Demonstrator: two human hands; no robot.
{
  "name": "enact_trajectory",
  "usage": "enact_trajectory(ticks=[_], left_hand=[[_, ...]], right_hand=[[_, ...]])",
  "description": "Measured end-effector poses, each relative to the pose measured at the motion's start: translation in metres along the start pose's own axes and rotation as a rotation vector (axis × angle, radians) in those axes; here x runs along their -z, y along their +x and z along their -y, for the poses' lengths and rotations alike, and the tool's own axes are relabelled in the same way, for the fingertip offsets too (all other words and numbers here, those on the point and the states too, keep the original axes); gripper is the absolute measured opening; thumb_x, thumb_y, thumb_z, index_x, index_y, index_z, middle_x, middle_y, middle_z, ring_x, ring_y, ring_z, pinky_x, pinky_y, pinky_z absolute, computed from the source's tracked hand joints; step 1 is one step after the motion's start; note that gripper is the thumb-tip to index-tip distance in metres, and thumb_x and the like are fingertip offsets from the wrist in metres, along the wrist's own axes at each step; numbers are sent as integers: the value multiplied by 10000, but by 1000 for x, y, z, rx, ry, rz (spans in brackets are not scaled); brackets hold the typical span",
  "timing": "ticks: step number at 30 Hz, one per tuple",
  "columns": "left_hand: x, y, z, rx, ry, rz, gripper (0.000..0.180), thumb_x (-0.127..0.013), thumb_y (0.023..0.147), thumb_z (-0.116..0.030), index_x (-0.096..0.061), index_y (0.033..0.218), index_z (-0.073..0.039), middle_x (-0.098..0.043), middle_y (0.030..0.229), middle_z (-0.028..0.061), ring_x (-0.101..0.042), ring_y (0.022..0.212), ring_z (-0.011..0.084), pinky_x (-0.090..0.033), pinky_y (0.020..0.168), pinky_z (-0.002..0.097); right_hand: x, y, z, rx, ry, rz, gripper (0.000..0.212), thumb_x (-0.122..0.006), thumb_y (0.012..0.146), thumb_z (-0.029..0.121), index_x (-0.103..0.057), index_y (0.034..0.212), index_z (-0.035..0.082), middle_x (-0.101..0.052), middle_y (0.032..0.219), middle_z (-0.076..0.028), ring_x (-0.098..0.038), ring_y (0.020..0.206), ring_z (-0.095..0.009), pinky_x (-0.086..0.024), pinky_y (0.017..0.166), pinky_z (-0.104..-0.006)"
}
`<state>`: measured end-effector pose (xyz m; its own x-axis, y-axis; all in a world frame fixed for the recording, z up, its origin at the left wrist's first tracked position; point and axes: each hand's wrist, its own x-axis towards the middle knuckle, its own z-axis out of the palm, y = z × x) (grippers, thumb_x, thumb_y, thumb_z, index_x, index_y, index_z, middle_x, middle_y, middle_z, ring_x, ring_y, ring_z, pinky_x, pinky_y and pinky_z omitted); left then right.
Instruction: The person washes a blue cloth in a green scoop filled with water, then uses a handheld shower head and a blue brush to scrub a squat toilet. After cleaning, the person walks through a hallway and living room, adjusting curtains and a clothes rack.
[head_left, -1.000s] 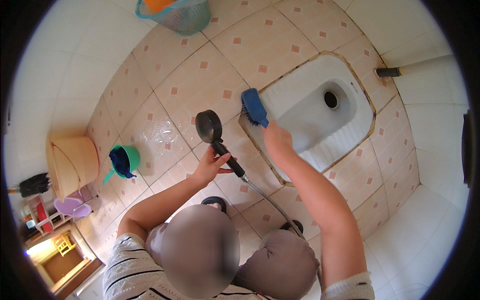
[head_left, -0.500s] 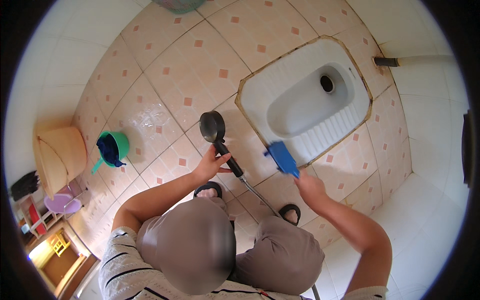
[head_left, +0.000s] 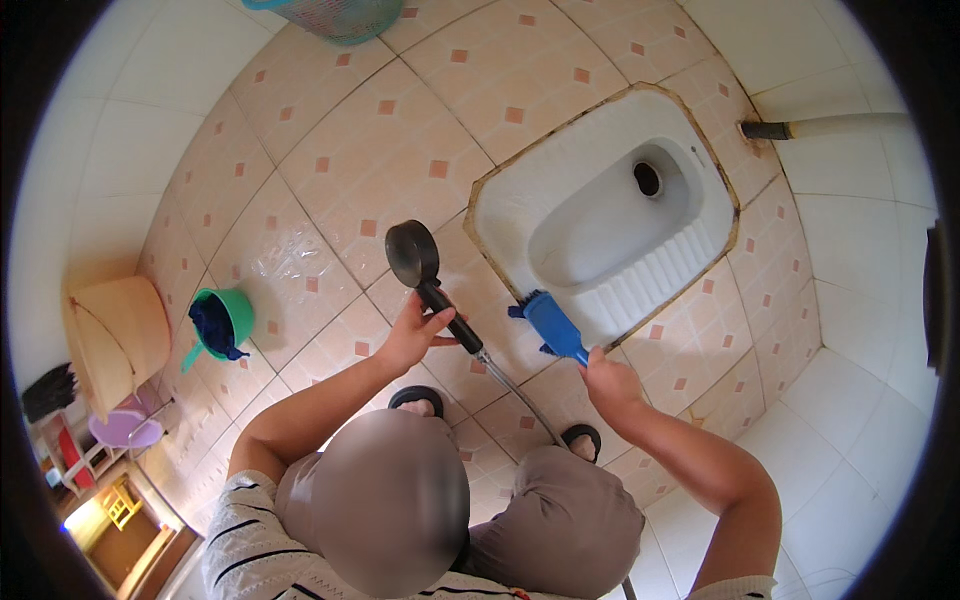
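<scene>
Left fingers [head_left: 437, 321] partly behind shower handle [head_left: 462, 333]

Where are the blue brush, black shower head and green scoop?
Blue brush [head_left: 553, 326], head view: the back of its broad head.
Black shower head [head_left: 410, 254], head view: its round end.
Green scoop [head_left: 241, 313], head view: its side wall.

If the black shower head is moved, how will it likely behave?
The shower head seems rigid: its handle looks straight in the left hand. The curved hose appears bendable, so would probably trail. That smooth handle may slip if wet.
</scene>
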<state>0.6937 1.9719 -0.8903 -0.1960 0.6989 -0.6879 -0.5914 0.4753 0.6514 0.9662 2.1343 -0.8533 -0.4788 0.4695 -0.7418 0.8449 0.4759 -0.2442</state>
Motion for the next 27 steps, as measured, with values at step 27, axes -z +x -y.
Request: enact_trajectory(ticks=[27], left_hand=[[-46, 54, -58, -58, 16, 150, 309, -510, 941, -94, -341, 1200, -95, -499, 1105, 78, -572, 1064, 226, -571, 792, 419]], right_hand=[[96, 157, 55, 105, -82, -406, 291, -496, 919, 301, -478, 971, 16, -646, 752, -190, -647, 742, -367, -507, 685, -456]])
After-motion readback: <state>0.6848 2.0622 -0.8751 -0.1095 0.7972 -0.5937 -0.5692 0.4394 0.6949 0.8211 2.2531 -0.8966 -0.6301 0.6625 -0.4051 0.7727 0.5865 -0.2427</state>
